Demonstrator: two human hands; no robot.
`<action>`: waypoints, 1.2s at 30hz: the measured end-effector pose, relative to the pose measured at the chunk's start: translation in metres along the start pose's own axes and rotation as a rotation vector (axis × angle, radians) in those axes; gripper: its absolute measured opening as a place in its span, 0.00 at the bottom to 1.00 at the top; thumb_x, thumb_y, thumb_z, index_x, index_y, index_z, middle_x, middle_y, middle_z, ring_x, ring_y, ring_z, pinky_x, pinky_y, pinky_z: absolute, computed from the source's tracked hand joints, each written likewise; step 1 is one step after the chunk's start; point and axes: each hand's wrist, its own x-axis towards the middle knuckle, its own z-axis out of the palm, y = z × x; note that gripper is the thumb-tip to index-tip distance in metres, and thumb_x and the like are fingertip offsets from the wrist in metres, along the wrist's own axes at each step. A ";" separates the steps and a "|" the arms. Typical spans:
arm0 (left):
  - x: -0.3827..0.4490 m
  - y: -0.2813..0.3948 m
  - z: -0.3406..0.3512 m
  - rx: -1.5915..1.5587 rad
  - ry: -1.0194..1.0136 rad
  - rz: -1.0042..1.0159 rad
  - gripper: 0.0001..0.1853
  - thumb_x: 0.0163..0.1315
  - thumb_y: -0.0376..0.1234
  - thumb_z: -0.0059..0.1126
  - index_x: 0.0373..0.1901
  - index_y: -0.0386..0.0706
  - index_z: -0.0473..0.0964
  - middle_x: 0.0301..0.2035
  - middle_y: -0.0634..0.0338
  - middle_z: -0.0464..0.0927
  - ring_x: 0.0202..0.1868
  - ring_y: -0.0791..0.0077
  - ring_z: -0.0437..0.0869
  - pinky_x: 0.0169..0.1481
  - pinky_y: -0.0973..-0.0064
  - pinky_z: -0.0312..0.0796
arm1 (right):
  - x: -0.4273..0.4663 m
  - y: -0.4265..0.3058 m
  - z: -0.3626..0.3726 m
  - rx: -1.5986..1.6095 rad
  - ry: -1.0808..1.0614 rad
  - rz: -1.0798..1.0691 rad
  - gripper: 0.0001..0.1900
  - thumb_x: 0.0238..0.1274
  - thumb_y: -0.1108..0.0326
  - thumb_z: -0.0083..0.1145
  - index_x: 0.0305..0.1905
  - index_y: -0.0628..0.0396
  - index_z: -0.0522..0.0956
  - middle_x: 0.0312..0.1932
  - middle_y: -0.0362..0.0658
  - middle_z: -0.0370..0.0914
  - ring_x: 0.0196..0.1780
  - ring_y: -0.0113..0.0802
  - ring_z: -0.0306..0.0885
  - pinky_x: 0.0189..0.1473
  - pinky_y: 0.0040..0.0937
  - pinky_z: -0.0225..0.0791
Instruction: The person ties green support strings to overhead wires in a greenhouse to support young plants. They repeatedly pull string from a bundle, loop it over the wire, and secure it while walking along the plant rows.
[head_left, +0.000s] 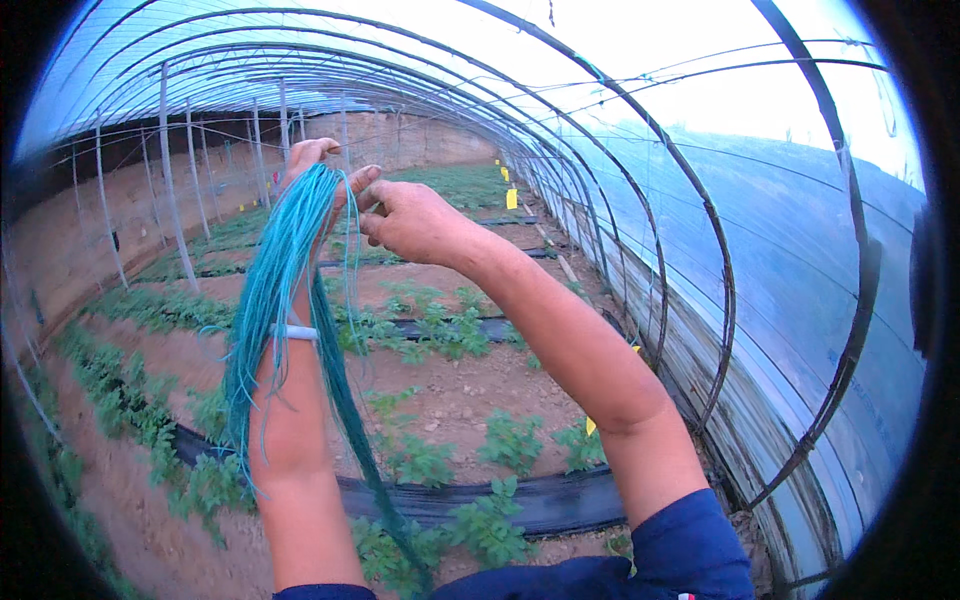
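Raised in front of me, my left hand (310, 153) carries a thick bundle of teal twine (281, 240) draped over it by the thumb. Loose strands fall along the outside of that forearm, and a darker green length (352, 420) hangs on the inner side down towards my body. My right hand (411, 217) is close against the left thumb, its fingers curled beside a few thin strands. Whether a strand is pinched between those fingertips is too small to tell. A white bracelet (295, 332) circles the left wrist, partly behind twine.
Rows of leafy plants (491, 529) grow through black plastic mulch (555, 502) across bare soil. Curved tunnel ribs (720, 247) and plastic film (795, 217) rise at the right. Slim posts (171, 180) stand at the left, before an earthen wall (442, 139). Overhead wires (720, 69) cross above.
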 end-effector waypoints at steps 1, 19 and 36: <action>0.000 0.001 -0.011 0.043 -0.003 0.019 0.36 0.44 0.52 0.80 0.48 0.39 0.77 0.50 0.50 0.75 0.48 0.52 0.81 0.53 0.58 0.75 | -0.002 -0.005 -0.001 -0.109 -0.036 -0.045 0.17 0.65 0.60 0.58 0.50 0.63 0.81 0.38 0.54 0.85 0.43 0.48 0.84 0.46 0.45 0.75; 0.012 -0.006 -0.012 -0.031 0.046 0.092 0.21 0.51 0.28 0.67 0.48 0.36 0.74 0.45 0.50 0.75 0.49 0.56 0.79 0.58 0.63 0.71 | -0.052 0.055 -0.193 0.727 0.744 0.281 0.27 0.73 0.46 0.55 0.61 0.60 0.73 0.56 0.49 0.78 0.55 0.37 0.78 0.54 0.34 0.75; -0.011 0.135 0.070 -0.376 0.088 0.243 0.12 0.68 0.33 0.59 0.49 0.39 0.83 0.45 0.49 0.84 0.50 0.58 0.85 0.57 0.66 0.75 | -0.053 0.072 -0.197 0.827 0.812 0.145 0.16 0.69 0.56 0.63 0.39 0.61 0.83 0.30 0.39 0.82 0.25 0.19 0.62 0.25 0.19 0.58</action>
